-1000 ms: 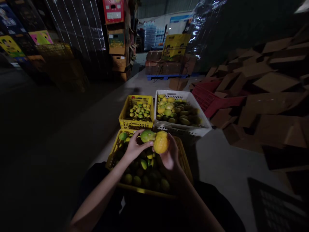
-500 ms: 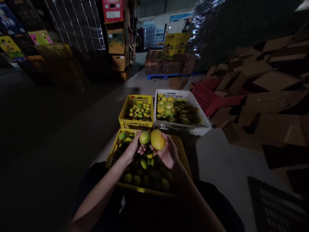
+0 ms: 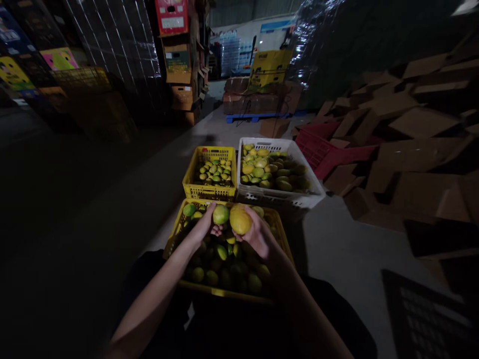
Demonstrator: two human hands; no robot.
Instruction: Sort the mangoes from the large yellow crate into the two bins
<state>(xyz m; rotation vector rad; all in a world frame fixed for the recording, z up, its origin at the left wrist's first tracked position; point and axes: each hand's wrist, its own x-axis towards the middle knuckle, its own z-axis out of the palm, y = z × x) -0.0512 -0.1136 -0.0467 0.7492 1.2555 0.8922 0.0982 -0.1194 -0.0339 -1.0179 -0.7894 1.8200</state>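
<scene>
My left hand (image 3: 204,228) grips a small green citrus fruit (image 3: 220,214). Beside it, my right hand (image 3: 256,237) cups a larger yellow citrus fruit (image 3: 240,221). The two fruits almost touch, held over the near yellow crate (image 3: 175,234), which is full of green and yellow fruit. Past it stand a smaller yellow crate (image 3: 209,191) of small green fruit and a white crate (image 3: 279,199) of larger mixed fruit.
A red crate (image 3: 320,149) lies tipped at the right, by a heap of flattened cardboard (image 3: 411,129). Stacked boxes and wrapped pallets (image 3: 119,45) line the left. A blue pallet with cartons (image 3: 258,102) stands at the back. Concrete floor runs between.
Both hands have turned palm up and sunk a little toward the near crate, each keeping its fruit. The green fruit now shows end-on. The view has shifted slightly.
</scene>
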